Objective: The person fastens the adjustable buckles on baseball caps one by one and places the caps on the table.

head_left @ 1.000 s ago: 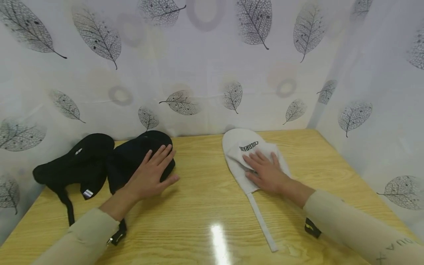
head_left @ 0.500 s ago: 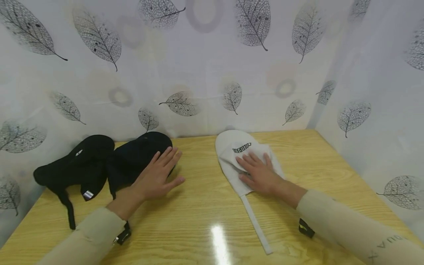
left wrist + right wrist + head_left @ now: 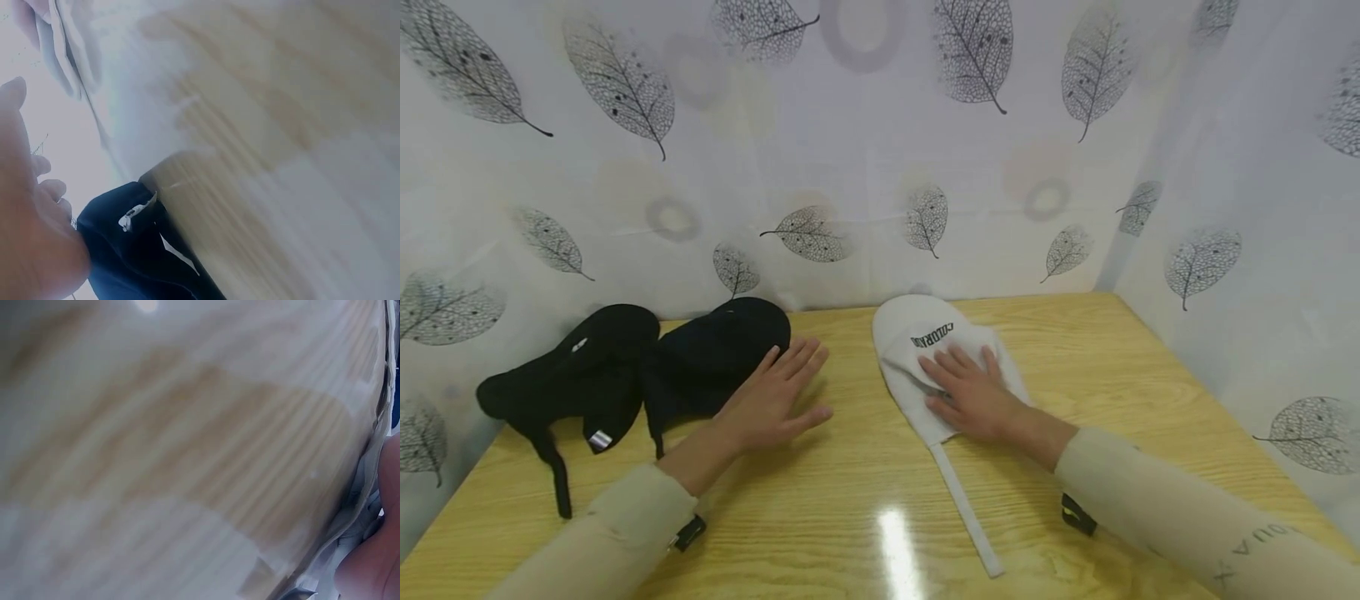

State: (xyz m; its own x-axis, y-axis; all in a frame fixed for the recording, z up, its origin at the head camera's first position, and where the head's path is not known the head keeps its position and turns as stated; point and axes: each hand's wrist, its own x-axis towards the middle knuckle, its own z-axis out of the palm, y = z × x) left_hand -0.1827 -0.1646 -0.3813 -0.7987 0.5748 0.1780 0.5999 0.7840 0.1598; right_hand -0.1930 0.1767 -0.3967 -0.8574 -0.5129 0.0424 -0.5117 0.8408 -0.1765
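Observation:
My right hand rests with fairly straight fingers on a white cap with dark lettering on its front; its pale strap trails toward me. My left hand, fingers outstretched, is over the right edge of a black cap and the bare wood beside it. In the left wrist view that hand shows at the left, near dark cloth. The right wrist view shows part of the right hand at its edge, beside pale cloth. Neither hand grips anything.
A second black cap, with a small white mark and a tag, lies at the left against the first. The wooden table meets a leaf-print curtain at the back and sides. A black wrist strap shows below the right forearm.
The white cap has slid left along the table under my right hand. My left hand has shifted right, off most of the black cap. Both black caps stay in place.

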